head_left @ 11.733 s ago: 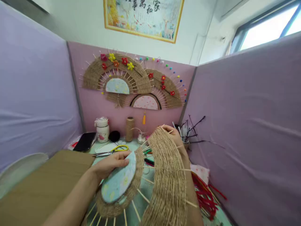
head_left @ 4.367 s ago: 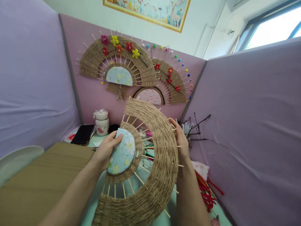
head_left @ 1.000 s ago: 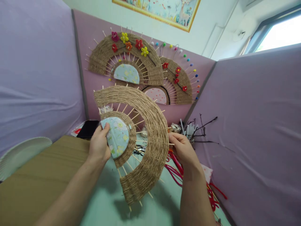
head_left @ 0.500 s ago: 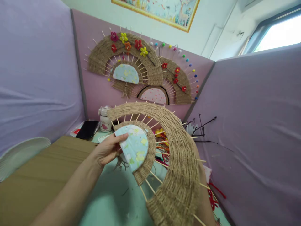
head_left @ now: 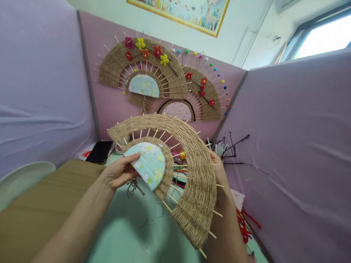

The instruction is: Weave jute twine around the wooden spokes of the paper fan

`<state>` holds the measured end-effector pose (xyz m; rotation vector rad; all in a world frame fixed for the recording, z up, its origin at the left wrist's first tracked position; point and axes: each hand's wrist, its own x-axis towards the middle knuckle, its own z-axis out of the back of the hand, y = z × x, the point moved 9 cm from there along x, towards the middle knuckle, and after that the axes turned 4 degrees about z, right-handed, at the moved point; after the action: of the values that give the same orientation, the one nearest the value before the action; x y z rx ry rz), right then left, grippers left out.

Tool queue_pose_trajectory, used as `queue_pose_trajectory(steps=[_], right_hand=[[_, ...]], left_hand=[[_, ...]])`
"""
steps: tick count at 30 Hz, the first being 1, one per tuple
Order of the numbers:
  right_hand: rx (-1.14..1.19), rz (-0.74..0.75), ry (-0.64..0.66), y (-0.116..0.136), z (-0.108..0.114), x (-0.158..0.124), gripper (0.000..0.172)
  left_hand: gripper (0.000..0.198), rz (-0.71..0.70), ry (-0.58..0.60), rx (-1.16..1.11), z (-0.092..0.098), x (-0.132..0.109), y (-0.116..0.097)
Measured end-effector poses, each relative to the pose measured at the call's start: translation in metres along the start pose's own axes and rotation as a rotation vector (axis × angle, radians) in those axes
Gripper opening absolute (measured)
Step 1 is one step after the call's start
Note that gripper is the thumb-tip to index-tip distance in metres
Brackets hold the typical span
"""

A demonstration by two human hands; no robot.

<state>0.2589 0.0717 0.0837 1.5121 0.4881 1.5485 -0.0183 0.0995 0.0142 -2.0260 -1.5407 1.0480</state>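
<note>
A half-round woven fan of brown twine on thin wooden sticks is held up tilted above the table. Light blue floral cloth covers its inner half-circle. My left hand pinches the straight edge of this cloth part, thumb on the front and the other fingers behind. At the fan's right outer edge, my right hand grips from behind; most of its fingers are hidden by the weave. A twine tassel hangs below the left hand.
Two decorated fans hang on the pink partition ahead. A phone and a partly hidden jar stand at left, beside a brown board. Dark twigs and red pipe cleaners are at right. Coloured craft bits lie behind the fan.
The fan has shifted left and away from me, and its lower right end has come up into view. My right hand now shows at its outer edge; the left keeps its pinch.
</note>
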Motion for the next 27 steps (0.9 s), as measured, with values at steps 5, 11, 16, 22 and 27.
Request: queue_pose_trajectory(steps=[5,11,16,22,27], right_hand=[[0.104,-0.059,-0.054,-0.014,0.0,0.003,0.028],[-0.075,0.007,-0.094,-0.017,0.016,0.01,0.028],[-0.122,0.03,-0.089,-0.012,0.021,0.008,0.029],[-0.193,0.069,-0.115,0.0,0.018,0.005,0.028],[-0.284,0.102,-0.144,0.01,0.016,0.003,0.026]], left_hand=[[0.03,-0.001,-0.017,0.013,0.005,0.0,-0.009],[0.037,-0.046,0.008,0.011,0.007,-0.002,-0.021],[0.038,-0.067,0.001,-0.012,0.012,-0.002,-0.025],[0.039,-0.12,0.012,-0.003,0.014,-0.001,-0.029],[0.035,-0.145,0.012,-0.044,0.017,0.003,-0.033]])
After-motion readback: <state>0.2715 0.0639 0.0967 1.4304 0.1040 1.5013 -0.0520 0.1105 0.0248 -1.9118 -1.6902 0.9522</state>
